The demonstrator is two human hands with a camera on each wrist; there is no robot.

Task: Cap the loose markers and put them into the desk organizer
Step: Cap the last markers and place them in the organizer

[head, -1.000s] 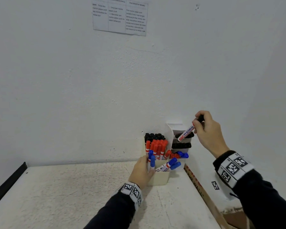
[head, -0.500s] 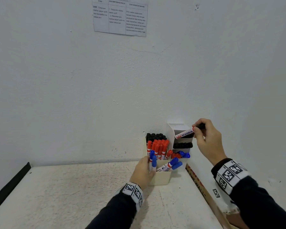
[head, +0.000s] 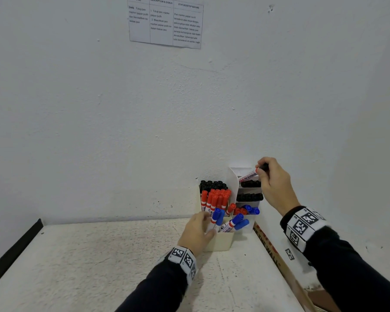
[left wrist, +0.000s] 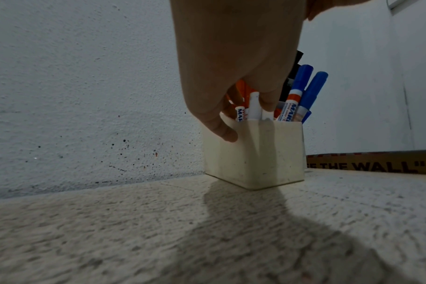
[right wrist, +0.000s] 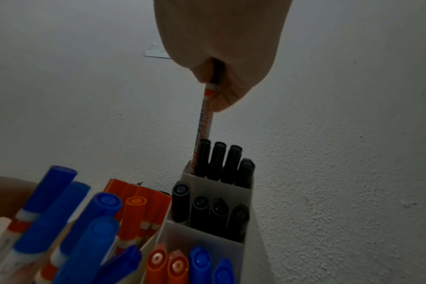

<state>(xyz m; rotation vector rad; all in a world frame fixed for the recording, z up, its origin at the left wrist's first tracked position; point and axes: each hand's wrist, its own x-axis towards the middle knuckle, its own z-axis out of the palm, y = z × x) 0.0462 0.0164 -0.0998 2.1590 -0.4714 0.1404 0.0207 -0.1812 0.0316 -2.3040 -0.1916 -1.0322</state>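
Nearly done: organizer (head: 221, 243) at centre right almost full
Right hand (head: 274, 184) pinches a black-capped marker (right wrist: 203, 123) entering the back slot; left hand (head: 195, 233) steadies the front, fingers curled over its rim

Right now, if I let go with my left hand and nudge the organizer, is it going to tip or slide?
Probably it slides rather than tips: the desk organizer sits flat on the table with a broad base. It looks heavy for its size, crammed with markers. The tall back compartment, where the right hand is feeding a black-capped marker, could make it slightly top-heavy.
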